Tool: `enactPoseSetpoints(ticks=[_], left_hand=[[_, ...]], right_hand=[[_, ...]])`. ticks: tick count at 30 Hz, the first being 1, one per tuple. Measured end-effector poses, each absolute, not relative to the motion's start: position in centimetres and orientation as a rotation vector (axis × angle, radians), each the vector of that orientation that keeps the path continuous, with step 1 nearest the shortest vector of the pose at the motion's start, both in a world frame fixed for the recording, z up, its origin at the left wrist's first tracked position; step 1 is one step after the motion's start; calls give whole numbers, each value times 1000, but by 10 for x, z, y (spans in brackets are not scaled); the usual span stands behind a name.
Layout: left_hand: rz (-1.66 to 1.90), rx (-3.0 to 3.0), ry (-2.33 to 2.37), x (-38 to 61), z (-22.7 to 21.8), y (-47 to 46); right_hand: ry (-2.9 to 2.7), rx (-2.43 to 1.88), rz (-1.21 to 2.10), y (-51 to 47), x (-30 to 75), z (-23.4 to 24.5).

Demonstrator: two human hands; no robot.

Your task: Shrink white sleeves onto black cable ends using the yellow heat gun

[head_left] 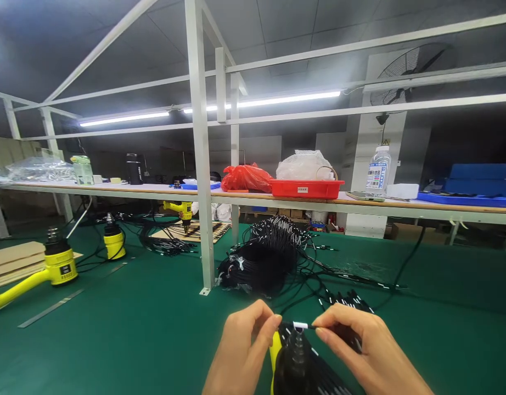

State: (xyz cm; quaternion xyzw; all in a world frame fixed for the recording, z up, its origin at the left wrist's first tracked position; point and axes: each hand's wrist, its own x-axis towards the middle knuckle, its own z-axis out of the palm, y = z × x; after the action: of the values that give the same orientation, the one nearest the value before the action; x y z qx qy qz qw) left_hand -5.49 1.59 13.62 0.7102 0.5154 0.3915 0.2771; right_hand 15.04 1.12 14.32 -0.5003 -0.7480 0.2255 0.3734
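Between my two hands a black cable [286, 325] with a white sleeve [300, 326] on it is stretched level. My left hand [248, 340] pinches its left end between thumb and fingertips; my right hand [355, 340] pinches it on the other side of the sleeve. Just under the sleeve is the metal nozzle of an upright heat gun [298, 354], black with a yellow handle. Beside and behind this heat gun lie several black cables with white marks, partly hidden by my right hand.
A large bundle of black cables [261, 263] lies beyond my hands, next to a white post [201, 164]. More yellow heat guns [63, 263] stand at the left near a metal ruler [51, 308]. A shelf [162, 193] above the green bench carries a red tray [304, 189] and a bottle [378, 173].
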Motion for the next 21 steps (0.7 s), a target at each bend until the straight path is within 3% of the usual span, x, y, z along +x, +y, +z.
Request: enactPoseSetpoints(ticks=[21], left_hand=[[1143,1924,1314,-54,141,14]], right_hand=[[-1823,-1302,604,13,150,142]])
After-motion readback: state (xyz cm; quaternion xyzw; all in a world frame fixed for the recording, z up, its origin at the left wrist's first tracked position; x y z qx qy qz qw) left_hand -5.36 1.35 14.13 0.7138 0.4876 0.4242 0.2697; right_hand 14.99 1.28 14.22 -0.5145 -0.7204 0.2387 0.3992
